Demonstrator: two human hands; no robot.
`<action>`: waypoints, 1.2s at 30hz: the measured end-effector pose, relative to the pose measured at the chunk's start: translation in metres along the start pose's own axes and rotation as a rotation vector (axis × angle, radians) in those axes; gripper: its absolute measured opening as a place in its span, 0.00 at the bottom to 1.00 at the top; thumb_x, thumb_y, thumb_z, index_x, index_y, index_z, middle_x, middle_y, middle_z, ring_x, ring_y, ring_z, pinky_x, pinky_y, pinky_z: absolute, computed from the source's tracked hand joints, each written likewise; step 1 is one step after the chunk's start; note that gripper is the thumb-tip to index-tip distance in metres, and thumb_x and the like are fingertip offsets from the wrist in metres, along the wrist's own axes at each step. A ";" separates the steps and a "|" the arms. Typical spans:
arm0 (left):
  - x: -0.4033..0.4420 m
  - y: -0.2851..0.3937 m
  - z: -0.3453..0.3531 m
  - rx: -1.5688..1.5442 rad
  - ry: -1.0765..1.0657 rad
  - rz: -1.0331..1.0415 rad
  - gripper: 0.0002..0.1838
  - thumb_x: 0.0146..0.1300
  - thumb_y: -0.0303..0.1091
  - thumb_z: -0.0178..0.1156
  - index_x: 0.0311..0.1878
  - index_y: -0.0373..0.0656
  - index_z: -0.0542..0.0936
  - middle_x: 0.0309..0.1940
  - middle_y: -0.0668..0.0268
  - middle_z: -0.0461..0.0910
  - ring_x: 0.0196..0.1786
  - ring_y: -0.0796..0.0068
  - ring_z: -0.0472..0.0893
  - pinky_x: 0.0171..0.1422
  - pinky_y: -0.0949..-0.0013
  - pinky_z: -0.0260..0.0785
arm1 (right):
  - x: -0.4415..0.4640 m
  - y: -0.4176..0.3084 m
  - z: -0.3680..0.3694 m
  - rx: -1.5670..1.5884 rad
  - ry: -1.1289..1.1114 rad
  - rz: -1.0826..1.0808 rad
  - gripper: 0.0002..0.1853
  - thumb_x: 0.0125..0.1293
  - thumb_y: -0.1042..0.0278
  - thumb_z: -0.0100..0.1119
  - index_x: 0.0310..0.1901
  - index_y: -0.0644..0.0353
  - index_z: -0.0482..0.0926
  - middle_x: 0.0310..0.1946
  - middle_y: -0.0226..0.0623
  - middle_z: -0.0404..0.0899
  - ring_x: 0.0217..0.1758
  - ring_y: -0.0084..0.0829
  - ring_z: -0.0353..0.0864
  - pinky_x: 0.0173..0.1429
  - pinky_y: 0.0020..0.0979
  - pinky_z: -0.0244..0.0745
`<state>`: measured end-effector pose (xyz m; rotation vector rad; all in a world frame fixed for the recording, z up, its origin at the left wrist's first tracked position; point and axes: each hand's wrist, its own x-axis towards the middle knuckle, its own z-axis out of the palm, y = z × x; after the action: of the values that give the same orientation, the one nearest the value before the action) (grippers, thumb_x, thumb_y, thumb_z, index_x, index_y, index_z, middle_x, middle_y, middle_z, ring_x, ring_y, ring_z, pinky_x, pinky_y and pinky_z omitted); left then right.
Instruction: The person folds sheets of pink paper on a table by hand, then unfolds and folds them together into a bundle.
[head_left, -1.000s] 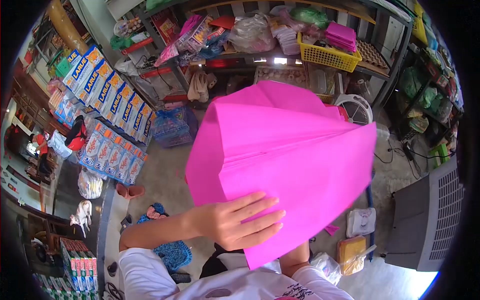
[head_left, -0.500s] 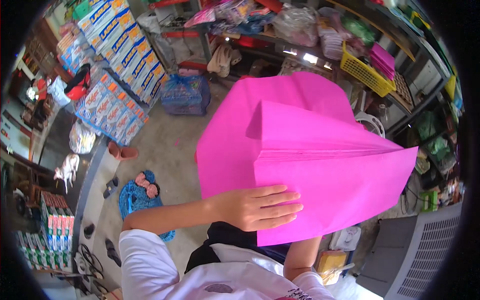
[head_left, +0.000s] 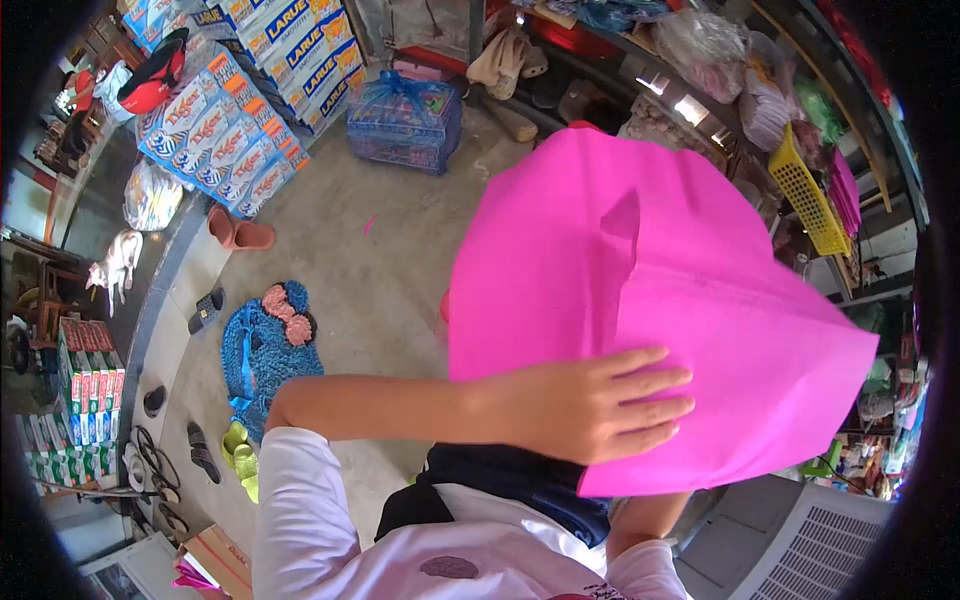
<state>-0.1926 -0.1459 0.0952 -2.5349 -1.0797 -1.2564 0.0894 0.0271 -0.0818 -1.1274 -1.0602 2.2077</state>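
Note:
Large bright pink sheets (head_left: 740, 370), paper-like or thin cloth, lie in layers in front of my body. A small fold stands up near the middle of the upper sheet. My left hand (head_left: 610, 408) lies flat on the near left part of the sheets, palm down, its fingers stretched out and slightly apart. From the lower right my right forearm reaches up beneath the sheets. They cover my right hand, so its fingers and anything in them are hidden.
Stacked beer cartons (head_left: 230, 130) stand at the upper left, near a blue wrapped bundle (head_left: 405, 125). On the floor lie a blue mat (head_left: 270, 350) and several slippers. A yellow basket (head_left: 808, 195) sits on the right shelf. A grey vented unit (head_left: 790, 545) is at lower right.
The camera view has shifted. The layered sheet edges that showed in a gap are now covered, and the upper sheet lies flatter. My left hand stays flat on the pink sheets.

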 end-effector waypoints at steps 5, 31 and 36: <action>-0.024 0.004 0.006 -0.054 -0.024 -0.066 0.22 0.61 0.37 0.60 0.55 0.35 0.83 0.63 0.51 0.81 0.71 0.49 0.77 0.78 0.44 0.66 | -0.028 0.008 -0.018 -0.028 0.014 0.038 0.41 0.73 0.34 0.56 0.75 0.56 0.63 0.65 0.48 0.74 0.65 0.45 0.78 0.62 0.49 0.78; -0.095 0.000 0.026 -0.133 -0.402 -0.049 0.22 0.62 0.35 0.61 0.60 0.40 0.82 0.69 0.56 0.77 0.73 0.54 0.75 0.81 0.53 0.65 | -0.198 0.057 -0.078 0.052 -0.045 0.000 0.36 0.73 0.39 0.61 0.70 0.58 0.71 0.58 0.45 0.82 0.57 0.43 0.85 0.55 0.46 0.86; -0.098 -0.035 -0.013 -0.528 -0.333 -0.278 0.25 0.62 0.41 0.70 0.60 0.38 0.82 0.66 0.54 0.79 0.70 0.55 0.78 0.75 0.53 0.70 | -0.192 0.072 -0.065 0.039 0.196 0.080 0.36 0.67 0.40 0.69 0.65 0.61 0.73 0.45 0.44 0.86 0.39 0.44 0.90 0.30 0.41 0.86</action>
<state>-0.2629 -0.1783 0.0246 -3.1664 -1.3538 -1.3647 0.2493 -0.1164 -0.0702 -1.3588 -0.9006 2.1161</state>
